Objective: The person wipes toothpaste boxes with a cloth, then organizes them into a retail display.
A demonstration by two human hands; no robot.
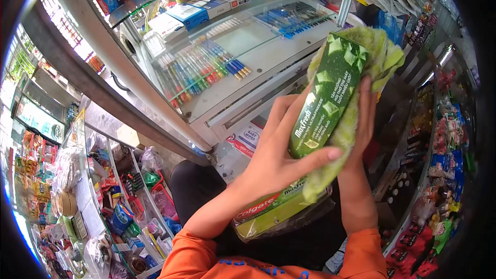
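Against a glass counter [258, 36], left hand [274, 157] grips a toothpaste box [325, 98] angled up-right, right hand [364, 119] clasping cloth [382, 57] around it.

The toothpaste box [325, 98] is glossy cardboard, the cloth [385, 54] fluffy, the countertop [258, 36] smooth glass.

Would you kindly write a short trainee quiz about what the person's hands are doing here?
1. True or false: the left hand grips a green toothpaste box.
2. What does the right hand hold against that box? A) a brush B) a yellow-green cloth C) a pen
3. Fill in: the pens lie under the ____ top of the display case.
Key: 1 true; 2 B; 3 glass.
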